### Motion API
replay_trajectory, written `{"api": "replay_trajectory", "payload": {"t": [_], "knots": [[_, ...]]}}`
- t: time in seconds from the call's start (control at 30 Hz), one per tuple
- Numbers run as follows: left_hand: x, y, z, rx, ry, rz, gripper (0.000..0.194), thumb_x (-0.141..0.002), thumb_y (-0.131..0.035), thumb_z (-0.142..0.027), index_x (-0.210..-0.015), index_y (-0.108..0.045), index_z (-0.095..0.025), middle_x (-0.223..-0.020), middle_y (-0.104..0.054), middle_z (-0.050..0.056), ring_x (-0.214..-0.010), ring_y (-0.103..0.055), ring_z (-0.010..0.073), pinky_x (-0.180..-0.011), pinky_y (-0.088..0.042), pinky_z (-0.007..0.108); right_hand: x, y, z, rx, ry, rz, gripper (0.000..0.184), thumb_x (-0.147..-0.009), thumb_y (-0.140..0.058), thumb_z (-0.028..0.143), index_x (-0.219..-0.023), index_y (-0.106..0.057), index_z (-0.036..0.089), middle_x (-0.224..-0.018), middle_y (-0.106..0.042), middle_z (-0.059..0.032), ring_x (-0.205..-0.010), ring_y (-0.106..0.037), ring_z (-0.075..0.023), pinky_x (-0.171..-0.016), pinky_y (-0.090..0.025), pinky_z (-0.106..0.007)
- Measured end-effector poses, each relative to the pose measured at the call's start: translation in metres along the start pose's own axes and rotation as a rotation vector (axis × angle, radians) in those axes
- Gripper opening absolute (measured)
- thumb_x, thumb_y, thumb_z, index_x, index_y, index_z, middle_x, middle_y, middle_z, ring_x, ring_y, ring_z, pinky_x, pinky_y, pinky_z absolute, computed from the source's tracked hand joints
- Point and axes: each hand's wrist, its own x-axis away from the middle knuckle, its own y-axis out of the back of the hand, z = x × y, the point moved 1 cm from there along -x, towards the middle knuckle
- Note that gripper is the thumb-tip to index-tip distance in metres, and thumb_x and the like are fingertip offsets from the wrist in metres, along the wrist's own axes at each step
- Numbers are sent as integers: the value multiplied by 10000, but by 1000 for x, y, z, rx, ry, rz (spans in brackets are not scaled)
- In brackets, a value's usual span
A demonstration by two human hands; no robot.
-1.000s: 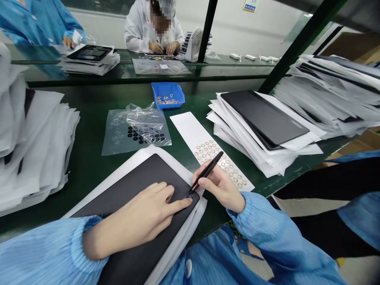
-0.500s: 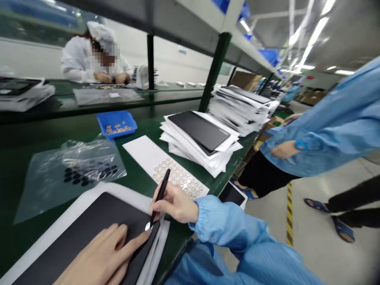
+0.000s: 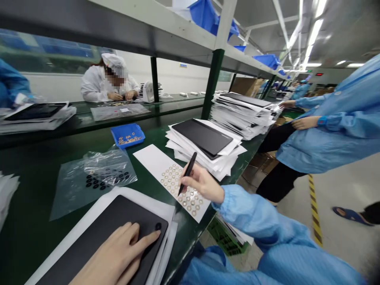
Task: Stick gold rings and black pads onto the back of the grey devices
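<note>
My left hand (image 3: 118, 255) lies flat with fingers spread on a black panel (image 3: 109, 221) that rests on white sheets at the near edge of the green bench. A small dark ring (image 3: 158, 226) sits at the panel's corner, just past my index fingertip. My right hand (image 3: 202, 183) pinches black tweezers (image 3: 187, 173), whose tip touches a white sheet (image 3: 154, 160) carrying several small tan rings (image 3: 178, 186).
A clear bag (image 3: 97, 176) of black rings lies behind the panel, and a blue tray (image 3: 127, 135) of tan parts farther back. Stacks of black panels (image 3: 204, 138) in white sheets fill the right. A person in blue (image 3: 332, 130) stands at right; a person in white (image 3: 108, 85) works opposite.
My right hand lifted the tweezers off the panel's corner and moved right onto the sheet of tan rings. The dark ring stayed on the corner. The camera swung up and to the right.
</note>
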Motion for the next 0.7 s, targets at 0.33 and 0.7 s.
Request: {"api": "replay_trajectory", "payload": {"t": [0.33,0.7], "knots": [[-23,25,-17,140,75,233,547,-814,-423,-5,-1284,-492,-277,-883,-541,36,-793,-538,184,-709,-451,262,-85,-8,7,257,-4,76,212,-761,-668,197,-760,-456,189,-635,-617,28,-523,-632,-117,-537,-537,-251],[-28,25,-18,63,53,254,401,-862,-519,-147,-1247,-518,-260,-812,-476,26,-711,-464,188,-665,-374,290,-145,-111,-12,285,26,313,193,-785,-589,56,-716,-464,185,-605,-571,44,-495,-608,-97,-519,-518,-213]]}}
